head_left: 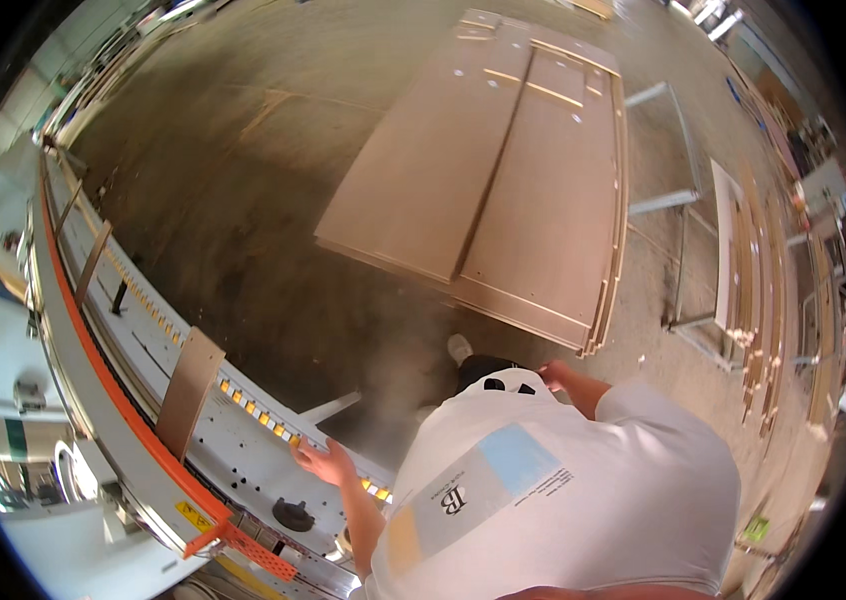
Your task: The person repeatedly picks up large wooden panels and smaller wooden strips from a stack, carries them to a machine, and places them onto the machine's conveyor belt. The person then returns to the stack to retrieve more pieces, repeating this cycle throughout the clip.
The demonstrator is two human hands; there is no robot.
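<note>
My left hand (325,464) is beside the roller edge of a long machine (253,455), palm partly turned up and fingers apart, holding nothing I can see. Near it, yellow and white rollers (258,408) line the machine's edge. A narrow brown board (190,392) lies across the machine bed, its far end against the orange strip, apart from my hand. My right hand (551,375) hangs by my side at the edge of my white shirt; its fingers are mostly hidden.
Stacked brown panels (423,170) lie ahead of me, with small cut pieces on their far end. To the right stand a grey metal frame (665,200) and long strips of board (758,290). An orange perforated bracket (261,553) juts from the machine's near end.
</note>
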